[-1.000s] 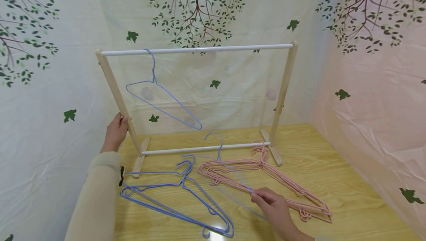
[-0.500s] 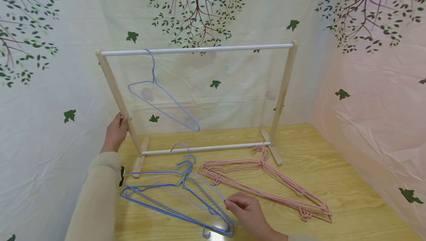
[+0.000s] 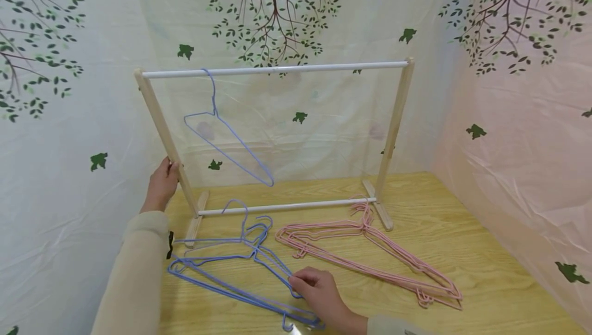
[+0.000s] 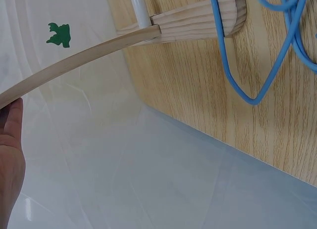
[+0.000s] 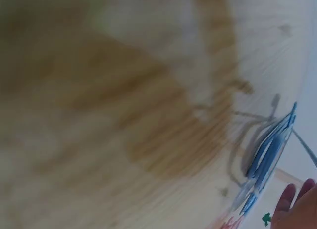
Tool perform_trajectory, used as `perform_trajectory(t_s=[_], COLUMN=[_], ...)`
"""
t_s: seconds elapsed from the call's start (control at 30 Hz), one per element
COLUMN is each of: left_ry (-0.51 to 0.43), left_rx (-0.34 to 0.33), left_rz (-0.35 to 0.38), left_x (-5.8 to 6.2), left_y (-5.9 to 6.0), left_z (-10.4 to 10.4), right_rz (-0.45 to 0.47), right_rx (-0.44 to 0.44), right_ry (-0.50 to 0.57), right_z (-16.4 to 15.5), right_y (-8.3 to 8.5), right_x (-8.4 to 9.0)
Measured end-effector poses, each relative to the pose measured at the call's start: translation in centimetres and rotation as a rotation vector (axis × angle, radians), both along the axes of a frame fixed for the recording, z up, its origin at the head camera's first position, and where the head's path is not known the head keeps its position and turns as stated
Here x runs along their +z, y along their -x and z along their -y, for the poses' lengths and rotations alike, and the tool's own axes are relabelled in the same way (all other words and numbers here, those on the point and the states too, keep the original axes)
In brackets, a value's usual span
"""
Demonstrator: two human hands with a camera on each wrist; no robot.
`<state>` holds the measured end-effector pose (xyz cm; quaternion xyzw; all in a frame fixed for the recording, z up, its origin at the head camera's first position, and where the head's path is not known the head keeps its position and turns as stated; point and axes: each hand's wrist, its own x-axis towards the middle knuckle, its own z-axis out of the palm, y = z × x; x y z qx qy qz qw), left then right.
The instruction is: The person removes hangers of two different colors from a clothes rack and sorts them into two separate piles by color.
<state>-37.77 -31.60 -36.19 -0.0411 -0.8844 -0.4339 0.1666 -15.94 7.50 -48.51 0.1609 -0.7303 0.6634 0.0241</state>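
Observation:
My left hand holds the left wooden post of a small clothes rack. In the left wrist view, its fingers lie against that post. One blue clothes hanger hangs by its hook from the rack's white top bar, near the left end. My right hand pinches the right arm of another blue hanger, whose hook points up in front of the lower bar. This held hanger overlaps a pile of blue hangers on the table. The right wrist view is mostly blurred.
Several pink hangers lie stacked on the wood-grain table to the right of the blue pile. The rack's lower white bar runs behind both piles, between wooden feet. A printed curtain closes off the back and sides.
My right hand has moved left with the blue hanger, from over the pink hangers to over the blue pile. The hanging hanger has turned slightly. My left hand stays at the post.

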Motion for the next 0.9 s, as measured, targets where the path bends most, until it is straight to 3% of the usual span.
perform_trajectory(t_s=[0.23, 0.37, 0.6, 0.8, 0.9], left_ry=[-0.013, -0.015, -0.015, 0.001, 0.0], left_rx=[0.002, 0.0, 0.026, 0.002, 0.0], left_rz=[-0.004, -0.011, -0.027, -0.024, -0.025], left_x=[0.2, 0.1, -0.1, 0.0, -0.1], left_y=[0.1, 0.0, -0.1, -0.1, 0.0], left_z=[-0.2, -0.1, 0.0, 0.1, 0.1], right_rz=[-0.173, -0.25, -0.264, -0.374, -0.399], right_rx=[-0.18, -0.211, -0.158, -0.056, -0.026], right_ry=[-0.368, -0.542, -0.75, -0.95, -0.995], right_z=[0.0, -0.1, -0.2, -0.2, -0.2], right_y=[1.2, 1.7, 2.6, 3.2, 3.4], right_x=[-0.9, -1.0, -1.2, -1.4, -1.3])
